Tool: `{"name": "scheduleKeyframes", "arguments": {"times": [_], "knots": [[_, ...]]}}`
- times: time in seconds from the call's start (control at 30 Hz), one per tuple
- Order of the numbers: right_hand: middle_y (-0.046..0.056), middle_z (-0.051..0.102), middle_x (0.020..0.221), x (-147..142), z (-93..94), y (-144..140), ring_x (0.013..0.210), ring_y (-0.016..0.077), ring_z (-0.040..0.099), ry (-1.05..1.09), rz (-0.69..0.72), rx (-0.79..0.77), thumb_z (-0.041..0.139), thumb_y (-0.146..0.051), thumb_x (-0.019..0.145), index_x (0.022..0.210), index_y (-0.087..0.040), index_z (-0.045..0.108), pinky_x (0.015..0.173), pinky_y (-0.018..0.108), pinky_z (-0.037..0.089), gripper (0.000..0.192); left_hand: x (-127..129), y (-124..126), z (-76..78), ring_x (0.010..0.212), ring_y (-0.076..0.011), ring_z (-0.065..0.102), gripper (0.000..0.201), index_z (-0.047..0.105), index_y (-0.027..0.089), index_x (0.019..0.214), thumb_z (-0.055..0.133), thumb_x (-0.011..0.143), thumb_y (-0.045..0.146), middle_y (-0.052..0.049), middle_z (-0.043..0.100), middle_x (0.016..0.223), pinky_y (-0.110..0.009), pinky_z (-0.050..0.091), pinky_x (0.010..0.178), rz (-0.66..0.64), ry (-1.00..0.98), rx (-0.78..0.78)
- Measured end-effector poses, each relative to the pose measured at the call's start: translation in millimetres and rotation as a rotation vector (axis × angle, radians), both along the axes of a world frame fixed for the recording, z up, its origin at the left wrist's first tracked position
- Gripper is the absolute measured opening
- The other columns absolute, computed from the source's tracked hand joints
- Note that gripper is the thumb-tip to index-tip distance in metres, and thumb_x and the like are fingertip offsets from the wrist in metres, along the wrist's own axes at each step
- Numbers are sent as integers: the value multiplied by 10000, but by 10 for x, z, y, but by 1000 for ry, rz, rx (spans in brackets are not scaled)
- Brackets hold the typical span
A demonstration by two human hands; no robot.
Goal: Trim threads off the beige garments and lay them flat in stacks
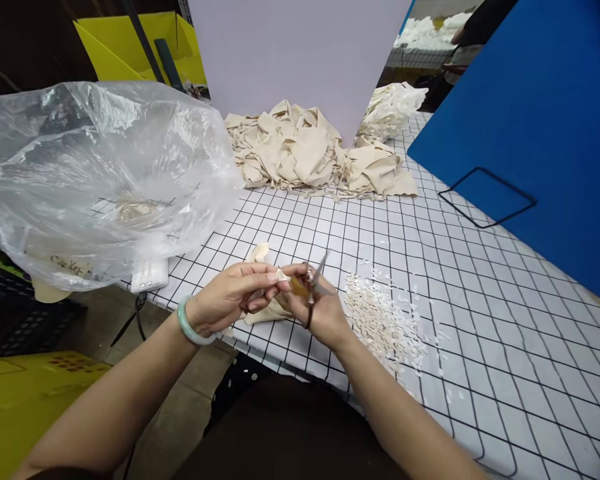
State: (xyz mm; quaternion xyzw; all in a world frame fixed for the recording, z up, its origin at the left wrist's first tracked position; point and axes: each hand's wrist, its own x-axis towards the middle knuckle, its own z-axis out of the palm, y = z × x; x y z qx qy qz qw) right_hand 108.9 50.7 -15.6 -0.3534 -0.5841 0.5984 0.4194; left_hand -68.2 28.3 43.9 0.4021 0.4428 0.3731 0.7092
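Head view: hands (280, 297) near table edge (260, 350)

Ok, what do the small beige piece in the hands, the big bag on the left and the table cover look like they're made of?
The small beige piece looks like soft matte woven cloth: it folds limply. The big clear bag is thin glossy plastic film, crinkled and see-through. The white black-gridded table cover seems a smooth sheet, possibly vinyl or coated cloth; hard to tell.

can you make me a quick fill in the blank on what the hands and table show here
1. The left hand wears a pale green ____ at the wrist.
2. The right hand holds small ____ against the beige cloth piece.
3. White trimmings lie on the ____-patterned table.
4. The clear ____ bag sits left.

Missing words: bangle; scissors; grid; plastic
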Motion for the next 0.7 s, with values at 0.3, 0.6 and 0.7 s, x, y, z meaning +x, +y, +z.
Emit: {"name": "scheduleKeyframes", "arguments": {"times": [0.3, 0.6, 0.7], "knots": [[-55, 466, 603, -489, -147, -105, 537, 103, 435, 182, 20, -280, 695, -369, 669, 708, -219, 463, 527, 249, 382, 279, 159, -72, 22, 851, -173, 590, 252, 692, 170, 741, 554, 921, 279, -96, 581, 1085, -330, 556, 742, 202, 217, 508], [51, 635, 880, 439, -29, -340, 850, 225, 594, -470, -103, 53, 658, -482, 808, 862, -223, 624, 776, 370, 472, 267, 477, -204, -450, 982, -217, 544, 299, 622, 181, 776, 447, 993, 292, -89, 546, 943, -317, 507, 733, 298, 339, 600], [38, 620, 711, 667, -28, -433, 737, 220, 562, -697, -94, 95, 668, -554, 781, 704, -225, 615, 715, 365, 442, 342, 632, -239, -506, 1026, -228, 530, 305, 611, 185, 814, 401, 1010, 288, -94, 532, 954, -339, 504, 773, 245, 378, 662]]}}
